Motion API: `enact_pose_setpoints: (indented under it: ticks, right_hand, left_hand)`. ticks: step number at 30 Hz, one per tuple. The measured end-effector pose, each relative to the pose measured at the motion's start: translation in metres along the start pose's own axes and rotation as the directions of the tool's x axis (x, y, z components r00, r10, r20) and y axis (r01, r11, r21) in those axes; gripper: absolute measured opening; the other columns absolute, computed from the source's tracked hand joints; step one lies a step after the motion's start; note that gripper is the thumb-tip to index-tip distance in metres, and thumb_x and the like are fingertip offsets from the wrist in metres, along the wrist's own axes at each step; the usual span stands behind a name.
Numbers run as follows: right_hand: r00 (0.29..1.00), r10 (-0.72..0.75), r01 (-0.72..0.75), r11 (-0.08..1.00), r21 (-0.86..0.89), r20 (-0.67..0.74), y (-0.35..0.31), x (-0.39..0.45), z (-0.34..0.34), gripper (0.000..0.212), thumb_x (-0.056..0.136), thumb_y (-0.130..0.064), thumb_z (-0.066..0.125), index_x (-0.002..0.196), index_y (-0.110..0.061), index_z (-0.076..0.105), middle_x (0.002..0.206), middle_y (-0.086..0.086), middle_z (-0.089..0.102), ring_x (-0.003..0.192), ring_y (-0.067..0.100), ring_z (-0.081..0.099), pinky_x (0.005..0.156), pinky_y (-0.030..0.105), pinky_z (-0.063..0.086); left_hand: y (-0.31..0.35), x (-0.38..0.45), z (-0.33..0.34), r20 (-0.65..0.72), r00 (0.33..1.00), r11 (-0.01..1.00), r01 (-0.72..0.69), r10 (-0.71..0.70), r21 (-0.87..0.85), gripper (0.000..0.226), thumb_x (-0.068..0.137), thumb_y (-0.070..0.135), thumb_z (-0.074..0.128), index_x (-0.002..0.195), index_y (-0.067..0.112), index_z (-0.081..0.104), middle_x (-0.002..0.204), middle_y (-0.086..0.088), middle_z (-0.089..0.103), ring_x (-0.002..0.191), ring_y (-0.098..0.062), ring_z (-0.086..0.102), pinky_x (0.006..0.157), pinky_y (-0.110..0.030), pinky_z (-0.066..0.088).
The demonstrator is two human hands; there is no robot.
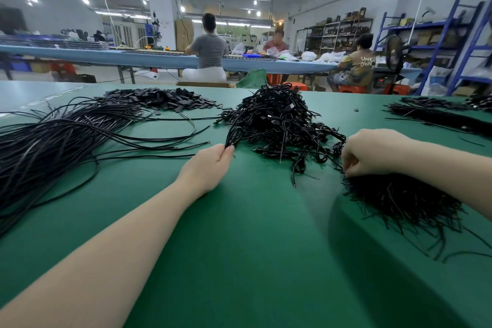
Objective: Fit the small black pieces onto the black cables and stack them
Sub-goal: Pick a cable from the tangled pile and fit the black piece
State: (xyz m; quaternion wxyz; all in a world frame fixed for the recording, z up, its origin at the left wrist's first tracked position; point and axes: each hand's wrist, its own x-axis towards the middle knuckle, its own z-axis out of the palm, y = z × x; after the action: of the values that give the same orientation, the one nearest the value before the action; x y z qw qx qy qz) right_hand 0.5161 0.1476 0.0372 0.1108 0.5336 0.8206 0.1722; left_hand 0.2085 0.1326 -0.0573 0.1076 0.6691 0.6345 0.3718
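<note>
Left hand (pixel 213 161) pinches looped thin black cables (pixel 234 133) off the tangled mid-table heap, ready for fitting; right hand (pixel 372 153) curls into the stack near the right edge; small flat black pieces (pixel 162 100) wait along the far edge.

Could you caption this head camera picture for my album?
Left hand pinches looped cables from the tangled heap; right hand rests on another pile.

My left hand (pixel 213 161) pinches a looped cable (pixel 234 133) at the tangled pile's (pixel 279 120) edge; my right hand (pixel 370 153) curls onto the cable stack (pixel 399 197) on the green counter (pixel 253 247).
</note>
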Motion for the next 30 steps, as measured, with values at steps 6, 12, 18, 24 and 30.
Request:
enact_pose_setpoints:
  ticks: [6, 12, 18, 24, 30]
  right_hand:
    - [0.998, 0.04, -0.045, 0.992, 0.116, 0.044, -0.001, 0.002, -0.002, 0.006, 0.075, -0.036, 0.068, 0.071, -0.04, 0.065, 0.07, -0.026, 0.058, 0.073, 0.002, 0.058, 0.064, 0.023, 0.052]
    - [0.996, 0.051, -0.072, 0.93, 0.36, 0.069, 0.007, 0.007, -0.009, 0.009, 0.075, -0.036, 0.078, 0.069, -0.038, 0.071, 0.067, -0.024, 0.063, 0.071, -0.003, 0.06, 0.071, 0.022, 0.049]
    - [0.914, 0.234, 0.096, 0.669, 0.737, -0.332, -0.017, 0.015, -0.024, 0.008, 0.083, -0.028, 0.072, 0.077, -0.027, 0.069, 0.062, -0.011, 0.068, 0.055, 0.002, 0.062, 0.05, 0.013, 0.047]
    - [0.788, 0.171, 0.382, 0.617, 0.688, -0.591, -0.087, 0.025, -0.035, 0.006, 0.083, -0.019, 0.072, 0.08, -0.023, 0.068, 0.071, -0.014, 0.066, 0.066, -0.001, 0.064, 0.064, 0.013, 0.053]
    - [0.805, 0.124, 0.413, 0.585, 0.698, -0.581, -0.112, 0.029, -0.031, 0.006, 0.083, -0.021, 0.069, 0.078, -0.024, 0.066, 0.07, -0.015, 0.067, 0.061, 0.003, 0.063, 0.062, 0.025, 0.054]
  left_hand:
    - [-0.005, 0.005, 0.002, 0.032, 0.999, 0.994, 0.046, -0.043, -0.098, 0.048, 0.099, 0.049, 0.032, 0.085, 0.006, 0.049, 0.07, -0.001, 0.051, 0.063, -0.02, 0.043, 0.065, -0.035, 0.038]
    - [-0.013, 0.012, 0.003, 0.11, 0.99, 0.959, 0.109, -0.082, -0.262, 0.043, 0.092, 0.055, 0.036, 0.075, 0.017, 0.047, 0.062, 0.007, 0.046, 0.06, -0.017, 0.04, 0.064, -0.033, 0.035]
    - [-0.007, 0.015, -0.001, 0.206, 0.976, 0.932, 0.134, -0.066, -0.337, 0.037, 0.096, 0.052, 0.037, 0.076, 0.022, 0.047, 0.06, 0.007, 0.043, 0.053, -0.012, 0.036, 0.054, -0.028, 0.031]
    - [0.028, 0.009, 0.002, 0.27, 0.961, 0.924, 0.059, 0.05, -0.379, 0.034, 0.101, 0.04, 0.04, 0.078, 0.015, 0.038, 0.063, 0.002, 0.039, 0.054, -0.015, 0.033, 0.053, -0.028, 0.028]
    - [0.038, 0.002, 0.006, 0.151, 0.982, 0.993, -0.115, 0.117, -0.025, 0.039, 0.101, 0.043, 0.038, 0.071, 0.016, 0.038, 0.065, -0.009, 0.045, 0.06, -0.023, 0.039, 0.058, -0.032, 0.032]
